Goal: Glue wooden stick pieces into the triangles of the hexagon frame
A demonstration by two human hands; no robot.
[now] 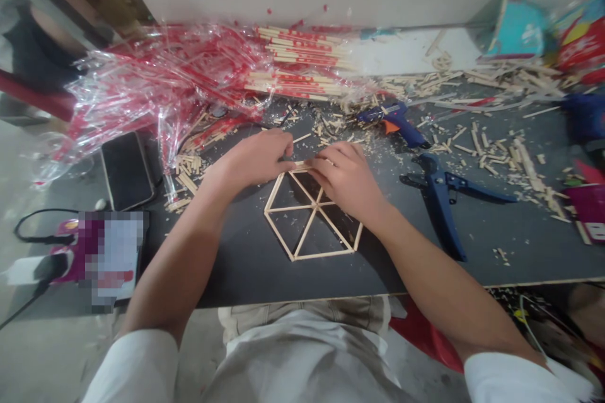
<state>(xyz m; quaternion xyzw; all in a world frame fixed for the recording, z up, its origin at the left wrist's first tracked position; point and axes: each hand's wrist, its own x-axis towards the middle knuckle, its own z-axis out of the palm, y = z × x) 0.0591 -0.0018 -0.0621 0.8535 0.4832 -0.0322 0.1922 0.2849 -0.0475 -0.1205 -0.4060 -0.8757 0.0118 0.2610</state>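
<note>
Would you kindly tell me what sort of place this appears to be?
Probably a small handicraft work area: a hexagonal stick frame is on the dark tabletop, with a glue gun and blue cutters to its right.

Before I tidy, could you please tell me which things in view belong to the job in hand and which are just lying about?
Likely for the job:
stick frame, with left hand and right hand at its far edge
glue gun
blue cutters
wrapped sticks

Apparently just lying about:
dark phone
plastic wrappers
teal container
loose offcuts
</note>
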